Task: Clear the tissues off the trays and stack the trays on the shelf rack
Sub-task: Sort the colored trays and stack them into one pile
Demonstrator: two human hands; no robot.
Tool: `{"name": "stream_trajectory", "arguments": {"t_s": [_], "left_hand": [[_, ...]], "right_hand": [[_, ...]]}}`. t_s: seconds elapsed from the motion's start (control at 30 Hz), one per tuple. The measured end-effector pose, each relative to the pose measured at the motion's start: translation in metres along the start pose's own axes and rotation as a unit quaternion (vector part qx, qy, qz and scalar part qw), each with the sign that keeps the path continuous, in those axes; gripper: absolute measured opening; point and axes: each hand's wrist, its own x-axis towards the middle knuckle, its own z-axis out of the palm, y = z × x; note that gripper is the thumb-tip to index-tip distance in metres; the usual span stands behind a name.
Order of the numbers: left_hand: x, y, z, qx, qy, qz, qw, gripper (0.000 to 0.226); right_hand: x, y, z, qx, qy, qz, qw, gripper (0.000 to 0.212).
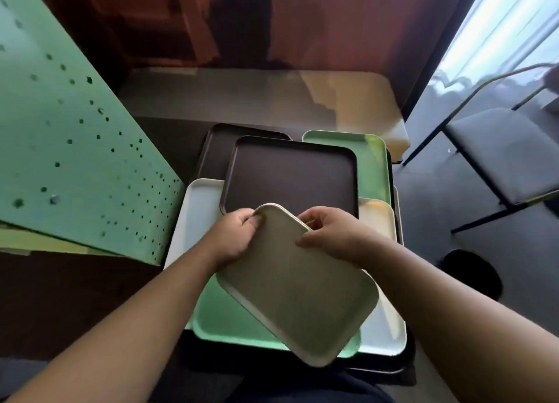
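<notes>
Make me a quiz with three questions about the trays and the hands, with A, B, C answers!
1. Where is the chair?
A. right of the trays
B. left of the trays
C. on top of the trays

2. What colour is the tray lying flat on top of the pile?
A. pink
B. dark brown
C. blue

3. How is the beige tray held?
A. by no hands
B. by one hand only
C. by both hands, tilted with its underside up

Answers:
1. A, the chair stands on the floor at the right edge of the view.
2. B, the dark brown tray overlaps the green and white ones.
3. C, the left hand and right hand each grip its far end above the pile.
</notes>
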Motion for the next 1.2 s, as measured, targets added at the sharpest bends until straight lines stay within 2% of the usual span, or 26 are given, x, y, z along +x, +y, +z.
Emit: {"name": "stream_trajectory", "arguments": {"t_s": [0.1, 0.17, 0.23, 0.3, 0.4, 0.43, 0.5, 0.6, 0.73, 0.83, 0.97, 1.0, 1.1, 1.17, 1.2], "left_hand": [[-0.001, -0.027, 0.001, -0.016, 0.072, -0.05, 0.996, 0.03], [-0.007, -0.045, 0.003, -0.023, 0.109, -0.092, 0.989, 0.032], [-0.015, -0.06, 0.008, -0.003, 0.132, -0.129, 0.983, 0.035], [-0.024, -0.072, 0.013, 0.016, 0.14, -0.131, 0.981, 0.038], [-0.029, -0.077, 0.02, 0.06, 0.148, -0.095, 0.983, 0.027], [-0.03, -0.075, 0.021, 0.089, 0.145, -0.09, 0.981, 0.025], [-0.032, -0.07, 0.02, 0.147, 0.155, -0.104, 0.971, 0.046], [-0.041, -0.073, 0.013, 0.187, 0.183, -0.146, 0.954, 0.065], [-0.049, -0.095, 0.003, 0.105, 0.141, -0.224, 0.959, 0.086], [-0.057, -0.095, -0.004, 0.044, 0.149, -0.216, 0.964, 0.084], [-0.061, -0.065, -0.028, 0.026, 0.186, -0.155, 0.97, 0.075], [-0.057, -0.052, -0.036, 0.007, 0.185, -0.142, 0.972, 0.069], [-0.032, -0.012, -0.048, -0.053, 0.166, -0.096, 0.98, 0.027], [-0.002, 0.01, -0.051, -0.074, 0.164, -0.088, 0.98, 0.03], [0.018, 0.017, -0.052, -0.085, 0.156, -0.094, 0.98, 0.041]], "right_hand": [[0.003, 0.021, 0.006, -0.059, 0.087, 0.007, 0.994, 0.033], [-0.002, 0.049, 0.007, -0.133, 0.167, 0.032, 0.976, 0.045], [-0.012, 0.084, 0.011, -0.149, 0.235, 0.092, 0.956, 0.056], [-0.021, 0.113, 0.021, -0.075, 0.23, 0.174, 0.955, 0.06], [-0.029, 0.128, 0.04, 0.058, 0.168, 0.24, 0.954, 0.035], [-0.029, 0.13, 0.044, 0.081, 0.161, 0.239, 0.954, 0.03], [-0.027, 0.13, 0.049, 0.097, 0.175, 0.217, 0.955, 0.029], [-0.025, 0.126, 0.049, 0.127, 0.194, 0.192, 0.954, 0.042], [-0.029, 0.112, 0.05, 0.09, 0.131, 0.176, 0.971, 0.029], [-0.032, 0.103, 0.049, 0.032, 0.13, 0.168, 0.977, 0.027], [-0.043, 0.078, 0.031, 0.046, 0.177, 0.108, 0.977, 0.017], [-0.041, 0.07, 0.022, 0.042, 0.192, 0.088, 0.977, 0.018], [-0.022, 0.044, -0.008, 0.017, 0.248, 0.06, 0.967, 0.023], [0.0, 0.031, -0.028, 0.001, 0.278, 0.062, 0.959, 0.034], [0.011, 0.027, -0.037, -0.016, 0.286, 0.075, 0.955, 0.043]]}}
